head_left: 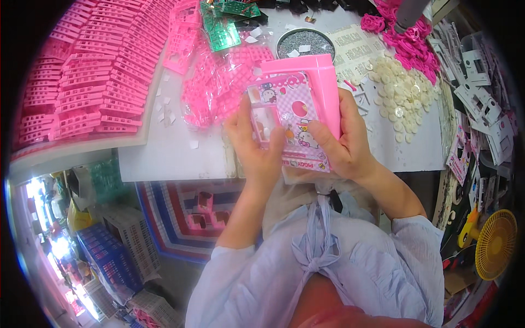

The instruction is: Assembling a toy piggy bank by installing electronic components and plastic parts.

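Above the table's near edge I hold a pink plastic panel (326, 82) with a printed cartoon faceplate (298, 117) lying over it. The faceplate is pink and white, checked, and has window-like areas on its left side. My left hand (254, 139) grips the left edge, thumb on the front and fingers behind. My right hand (347, 136) closes on the right side, its thumb pressing the faceplate's face and its fingers round the pink panel. Whether the two pieces are joined, I cannot tell.
Stacked pink plastic frames (98, 71) fill the left. Bagged pink parts (219, 82), green circuit boards (224, 33), a round tray of small metal pieces (304, 42), whitish discs (402, 95) and magenta coils (404, 41) lie on the table. A yellow fan (496, 244) stands lower right.
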{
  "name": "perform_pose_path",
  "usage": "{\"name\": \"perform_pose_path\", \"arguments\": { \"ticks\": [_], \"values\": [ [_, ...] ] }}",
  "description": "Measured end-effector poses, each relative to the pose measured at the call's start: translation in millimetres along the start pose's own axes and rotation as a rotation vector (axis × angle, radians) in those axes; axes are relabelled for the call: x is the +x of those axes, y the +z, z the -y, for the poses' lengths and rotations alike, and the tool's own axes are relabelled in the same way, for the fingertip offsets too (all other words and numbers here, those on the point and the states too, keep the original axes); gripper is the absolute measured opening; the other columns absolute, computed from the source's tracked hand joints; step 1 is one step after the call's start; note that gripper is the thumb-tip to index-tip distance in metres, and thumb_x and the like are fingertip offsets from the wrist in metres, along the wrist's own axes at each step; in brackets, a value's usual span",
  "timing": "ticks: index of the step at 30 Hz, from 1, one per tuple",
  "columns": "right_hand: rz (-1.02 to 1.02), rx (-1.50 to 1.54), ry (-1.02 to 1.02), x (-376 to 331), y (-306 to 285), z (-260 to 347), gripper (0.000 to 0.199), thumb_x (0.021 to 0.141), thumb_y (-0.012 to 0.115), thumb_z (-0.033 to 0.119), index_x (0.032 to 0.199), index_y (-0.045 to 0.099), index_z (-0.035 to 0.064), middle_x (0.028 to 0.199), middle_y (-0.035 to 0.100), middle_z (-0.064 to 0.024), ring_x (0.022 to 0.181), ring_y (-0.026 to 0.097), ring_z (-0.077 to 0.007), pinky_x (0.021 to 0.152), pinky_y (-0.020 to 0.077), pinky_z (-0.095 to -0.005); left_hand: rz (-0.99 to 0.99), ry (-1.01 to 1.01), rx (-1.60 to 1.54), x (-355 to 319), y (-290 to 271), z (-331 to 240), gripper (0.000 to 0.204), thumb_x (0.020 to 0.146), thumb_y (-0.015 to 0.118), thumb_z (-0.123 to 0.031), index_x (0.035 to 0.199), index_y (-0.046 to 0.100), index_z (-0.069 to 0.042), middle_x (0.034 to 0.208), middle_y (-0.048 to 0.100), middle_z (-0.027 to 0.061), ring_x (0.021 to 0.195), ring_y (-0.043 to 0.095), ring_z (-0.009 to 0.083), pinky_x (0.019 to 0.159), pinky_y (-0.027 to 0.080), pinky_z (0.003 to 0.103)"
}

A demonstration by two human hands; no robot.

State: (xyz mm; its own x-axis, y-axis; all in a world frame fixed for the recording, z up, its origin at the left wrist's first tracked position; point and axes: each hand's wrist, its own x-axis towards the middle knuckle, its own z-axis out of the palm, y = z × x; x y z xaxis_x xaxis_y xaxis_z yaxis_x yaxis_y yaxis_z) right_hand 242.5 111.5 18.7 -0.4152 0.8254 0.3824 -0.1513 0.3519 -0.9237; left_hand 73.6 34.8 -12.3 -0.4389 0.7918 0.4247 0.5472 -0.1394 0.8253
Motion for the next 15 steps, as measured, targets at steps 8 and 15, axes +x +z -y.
{"name": "perform_pose_path", "arguments": {
  "ticks": [8,15],
  "values": [
    [0.309,0.162,0.204,9,-16,12,0.063,0.093,0.067,0.014,0.145,0.036,-0.0016,0.127,0.056,-0.0123,0.114,0.057,-0.0205,0.098,0.0459,-0.0342,0.021,0.001,0.113,-9,-5,-12,0.079,0.082,0.076,-0.013,0.152,0.041,-0.002,0.122,0.043,0.0169,0.112,0.047,0.0281,0.095,0.042,0.038],
    [0.194,0.631,0.349,6,-16,-5,0.060,0.095,0.068,0.014,0.145,0.038,0.0005,0.135,0.054,-0.0085,0.121,0.055,-0.0154,0.101,0.0482,-0.0336,-0.013,-0.056,-0.036,11,-3,-8,0.068,0.087,0.076,-0.022,0.146,0.048,-0.001,0.132,0.046,0.0171,0.121,0.049,0.0279,0.101,0.044,0.041]
  ]
}}
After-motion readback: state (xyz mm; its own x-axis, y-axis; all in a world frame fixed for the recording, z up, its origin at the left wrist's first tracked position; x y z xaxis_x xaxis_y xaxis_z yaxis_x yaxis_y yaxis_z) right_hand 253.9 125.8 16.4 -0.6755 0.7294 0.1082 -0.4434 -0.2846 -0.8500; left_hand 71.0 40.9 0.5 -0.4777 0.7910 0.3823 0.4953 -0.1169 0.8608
